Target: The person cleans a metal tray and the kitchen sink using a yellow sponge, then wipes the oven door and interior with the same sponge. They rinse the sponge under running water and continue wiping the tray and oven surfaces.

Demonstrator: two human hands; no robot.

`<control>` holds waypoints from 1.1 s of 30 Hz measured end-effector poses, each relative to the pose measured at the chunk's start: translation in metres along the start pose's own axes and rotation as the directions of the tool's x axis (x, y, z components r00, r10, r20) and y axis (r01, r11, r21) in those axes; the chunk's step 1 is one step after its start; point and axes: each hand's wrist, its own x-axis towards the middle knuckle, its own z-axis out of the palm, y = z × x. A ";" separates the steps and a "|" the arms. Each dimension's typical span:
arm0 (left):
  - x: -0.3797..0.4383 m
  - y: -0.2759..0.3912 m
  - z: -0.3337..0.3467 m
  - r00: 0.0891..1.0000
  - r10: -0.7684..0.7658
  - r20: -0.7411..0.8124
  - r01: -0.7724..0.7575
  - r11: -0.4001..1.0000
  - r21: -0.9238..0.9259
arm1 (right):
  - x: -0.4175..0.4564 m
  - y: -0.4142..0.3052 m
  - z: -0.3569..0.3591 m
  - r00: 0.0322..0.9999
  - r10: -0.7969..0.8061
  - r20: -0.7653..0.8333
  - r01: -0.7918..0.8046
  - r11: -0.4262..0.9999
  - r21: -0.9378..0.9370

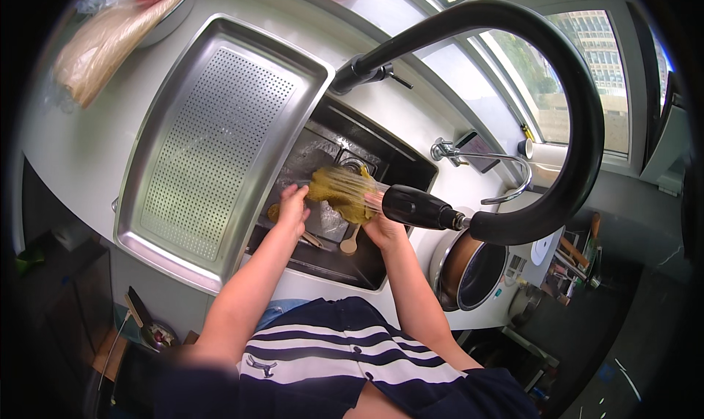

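Note:
A soaked yellow cloth (330, 190) is stretched between my hands above the dark sink (404, 166). My left hand (294, 207) grips its left edge with the fingertips. At the right edge, my right hand (384, 226) holds the cloth, its fingers partly hidden behind the spray and the folds. Water streams leftward across the cloth from the black pull-down spray head (415, 207). Below the cloth, a wooden spoon (349, 245) rests in the sink. A wooden-coloured handle (312, 240) and a brown roundish item (273, 212), partly covered by my left hand, are also there.
A perforated steel tray (220, 155) covers the sink's left side. The black faucet arch (583, 116) looms at right, beside a thin chrome tap (517, 163). Pots (478, 270) stand right of the sink. A phone (477, 150) leans by the window; a plastic-wrapped bundle (104, 50) lies far left.

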 end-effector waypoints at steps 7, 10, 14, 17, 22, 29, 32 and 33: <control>-0.025 0.006 0.029 0.664 -0.426 0.615 0.544 0.839 -0.005 | -0.004 0.010 -0.003 0.993 -0.100 -0.068 0.083 0.973 -0.217; -0.025 0.003 0.044 0.751 -0.205 0.628 0.401 0.897 -0.188 | -0.021 0.003 0.011 0.986 -0.025 -0.166 -0.036 0.933 -0.359; 0.014 -0.002 0.047 0.891 -0.219 0.399 0.379 0.842 -0.384 | -0.042 -0.015 0.011 0.954 0.230 -0.193 -0.290 0.869 -0.401; 0.034 -0.013 0.036 0.912 -0.180 0.368 0.343 0.826 -0.447 | -0.042 -0.018 -0.005 0.964 0.197 -0.179 -0.226 0.961 -0.160; -0.001 0.013 0.029 0.890 -0.248 0.383 0.440 0.686 -0.580 | -0.011 -0.003 -0.064 0.968 -0.172 -0.185 0.136 0.972 -0.190; -0.031 -0.010 0.045 0.837 -0.095 0.539 0.412 0.757 -0.508 | 0.023 0.048 -0.008 0.987 -0.001 -0.161 0.036 0.976 0.215; -0.045 0.006 0.042 0.862 -0.141 0.487 0.286 0.928 -0.238 | 0.021 0.048 0.006 0.923 -0.282 -0.261 0.242 0.954 -0.176; -0.047 0.007 0.041 0.849 -0.122 0.513 0.203 0.974 -0.105 | 0.020 0.047 0.010 0.915 -0.289 -0.281 0.249 0.954 -0.169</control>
